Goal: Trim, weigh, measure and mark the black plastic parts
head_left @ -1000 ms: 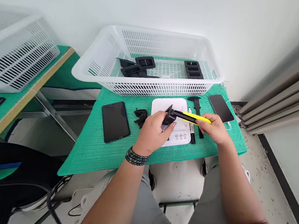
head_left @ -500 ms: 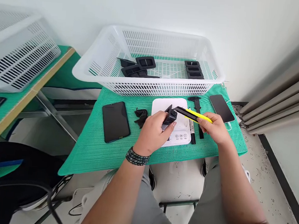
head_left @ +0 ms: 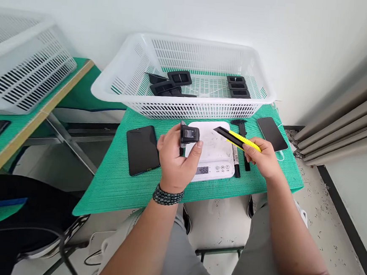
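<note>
A small black plastic part (head_left: pixel 190 134) is gripped in my left hand (head_left: pixel 177 160), between the thumb and fingers, above the left side of a white digital scale (head_left: pixel 211 150). My right hand (head_left: pixel 261 156) is closed around a yellow and black utility knife (head_left: pixel 239 139). The knife points left over the scale, and its tip is apart from the black part. Under the knife, beside the scale, lie a black caliper (head_left: pixel 242 127) and a marker (head_left: pixel 237 169).
A white plastic basket (head_left: pixel 185 110) at the back holds several black frame-like parts (head_left: pixel 179 77). A black tablet (head_left: pixel 142 151) lies left on the green mesh cover (head_left: pixel 112 195), and a phone (head_left: pixel 272 134) lies right. Another basket (head_left: pixel 23 70) stands on a neighbouring table.
My left hand has moved left and turned the black part, taking it away from the knife tip. The scale's display now shows. My right hand has barely moved.
</note>
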Demonstrator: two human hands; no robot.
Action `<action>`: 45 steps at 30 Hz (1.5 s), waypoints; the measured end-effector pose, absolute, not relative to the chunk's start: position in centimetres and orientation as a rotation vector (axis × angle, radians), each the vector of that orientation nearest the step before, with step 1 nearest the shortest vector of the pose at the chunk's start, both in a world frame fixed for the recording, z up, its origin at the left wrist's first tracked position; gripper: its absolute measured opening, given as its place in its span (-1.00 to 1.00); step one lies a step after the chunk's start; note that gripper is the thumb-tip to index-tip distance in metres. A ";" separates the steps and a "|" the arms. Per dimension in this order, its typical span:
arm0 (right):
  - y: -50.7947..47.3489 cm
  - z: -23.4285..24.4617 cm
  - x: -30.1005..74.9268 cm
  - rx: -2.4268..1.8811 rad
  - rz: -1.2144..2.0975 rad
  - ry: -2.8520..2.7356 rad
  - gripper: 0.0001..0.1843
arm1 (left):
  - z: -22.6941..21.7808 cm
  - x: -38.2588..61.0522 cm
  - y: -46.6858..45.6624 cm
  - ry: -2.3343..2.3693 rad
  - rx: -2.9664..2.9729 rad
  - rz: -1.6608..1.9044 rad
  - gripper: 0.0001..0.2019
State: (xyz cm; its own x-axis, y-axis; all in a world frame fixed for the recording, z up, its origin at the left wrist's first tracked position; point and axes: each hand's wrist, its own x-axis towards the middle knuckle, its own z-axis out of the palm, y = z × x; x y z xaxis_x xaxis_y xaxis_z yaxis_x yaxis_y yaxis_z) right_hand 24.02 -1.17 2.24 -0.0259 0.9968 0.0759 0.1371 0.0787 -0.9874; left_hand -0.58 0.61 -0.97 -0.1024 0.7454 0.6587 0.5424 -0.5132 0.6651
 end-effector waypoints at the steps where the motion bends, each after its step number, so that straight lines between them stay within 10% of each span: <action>1: -1.2 2.2 24.0 -1.223 1.123 -1.351 -0.54 | -0.9 -0.5 0.6 1.384 1.977 1.676 -0.71; 15: -1.3 1.6 22.8 -0.953 1.464 -1.247 -0.53 | -0.4 1.6 1.2 1.197 1.570 1.940 -0.63; 25: -1.8 0.9 19.5 -0.785 1.746 -0.893 -0.46 | -0.9 3.7 -0.6 0.969 1.730 1.488 -0.40; 45: -1.8 0.8 19.9 -0.704 1.774 -0.944 -0.53 | 0.1 4.4 -0.5 0.819 1.417 1.446 -0.57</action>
